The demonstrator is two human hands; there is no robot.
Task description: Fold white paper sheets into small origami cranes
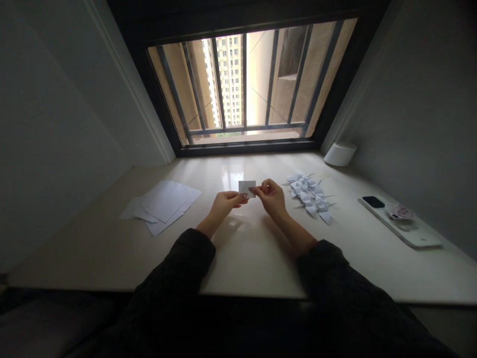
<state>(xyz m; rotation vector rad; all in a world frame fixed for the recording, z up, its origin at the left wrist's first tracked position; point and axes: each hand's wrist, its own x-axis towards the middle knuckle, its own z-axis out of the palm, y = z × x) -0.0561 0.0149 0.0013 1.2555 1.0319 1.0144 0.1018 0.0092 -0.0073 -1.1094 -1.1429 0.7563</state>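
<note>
Both the left hand (225,206) and right hand (272,196) pinch a white paper square (247,189) above the counter (242,253); folded paper cranes (309,196) lie beyond the right hand, loose paper sheets (160,206) beyond the left.

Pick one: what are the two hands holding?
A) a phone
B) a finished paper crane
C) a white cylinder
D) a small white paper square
D: the left hand and right hand pinch the small white paper square between their fingertips.
</note>
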